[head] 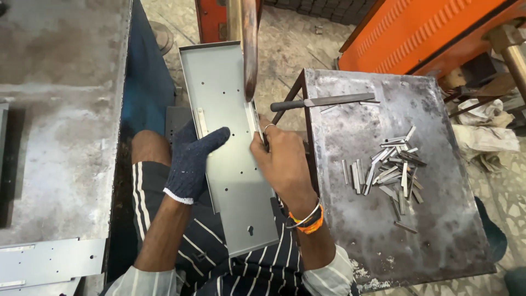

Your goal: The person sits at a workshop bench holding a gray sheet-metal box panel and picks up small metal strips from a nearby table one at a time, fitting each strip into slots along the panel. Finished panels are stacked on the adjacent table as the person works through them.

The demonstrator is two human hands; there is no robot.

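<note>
No packages, labels, signs or screens are in view.

Even, soft daylight fills the scene, bright but not harsh. The long grey sheet-metal panel gives a pale, matte sheen without hard glare. Shadows are weak: a dark gap lies beside the left counter, and faint shade sits under the pile of metal strips. Focus is sharp centrally; straight edges bow slightly near the frame's borders.
</note>
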